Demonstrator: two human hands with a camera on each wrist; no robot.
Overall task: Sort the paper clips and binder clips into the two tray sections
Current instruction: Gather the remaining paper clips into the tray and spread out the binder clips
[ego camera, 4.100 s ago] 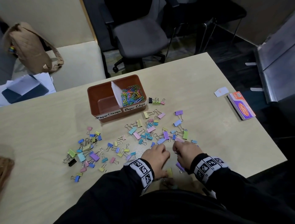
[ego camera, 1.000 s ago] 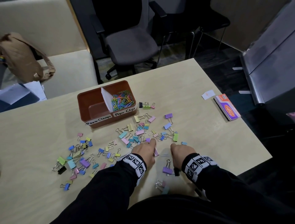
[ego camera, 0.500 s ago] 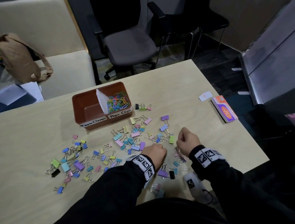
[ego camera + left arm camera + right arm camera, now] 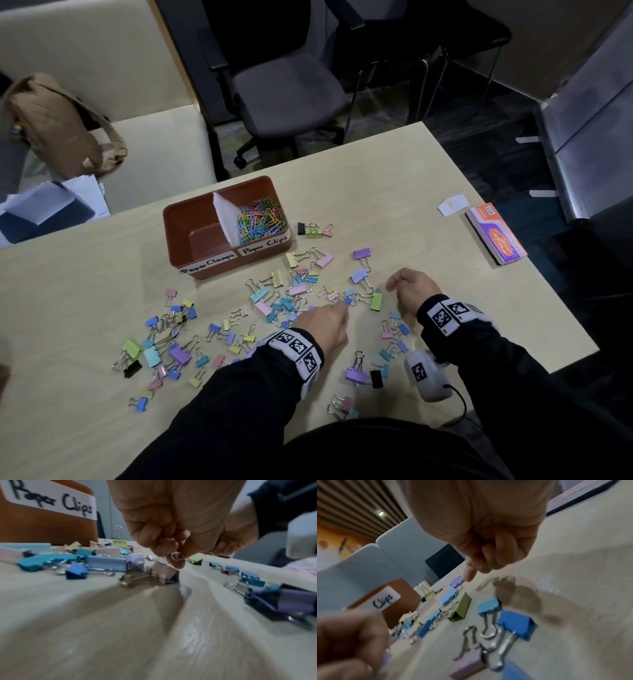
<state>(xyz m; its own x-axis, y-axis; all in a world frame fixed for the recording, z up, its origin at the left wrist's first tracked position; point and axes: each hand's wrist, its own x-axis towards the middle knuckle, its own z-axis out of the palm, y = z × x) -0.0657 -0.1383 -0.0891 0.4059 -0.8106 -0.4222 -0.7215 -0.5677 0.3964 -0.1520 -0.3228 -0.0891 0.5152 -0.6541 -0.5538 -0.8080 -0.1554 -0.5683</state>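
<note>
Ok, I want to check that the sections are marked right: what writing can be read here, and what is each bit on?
"Paper Clamps": handwritten label on the front of the tray's empty section.
"Paper Clips": second label on the front of the section holding the paper clips.
Orange and purple box: print too small to read.
Wristbands: square code markers, no words.

Right hand [image 4: 479,527], fingers curled, hovers above scattered binder clips [image 4: 517,622] near the tray [image 4: 407,599].

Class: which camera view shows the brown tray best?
The head view: the whole tray shows, both sections, with paper clips in one. The left wrist view shows only one wall with the Paper Clips label; the right wrist view, a blurred corner.
</note>
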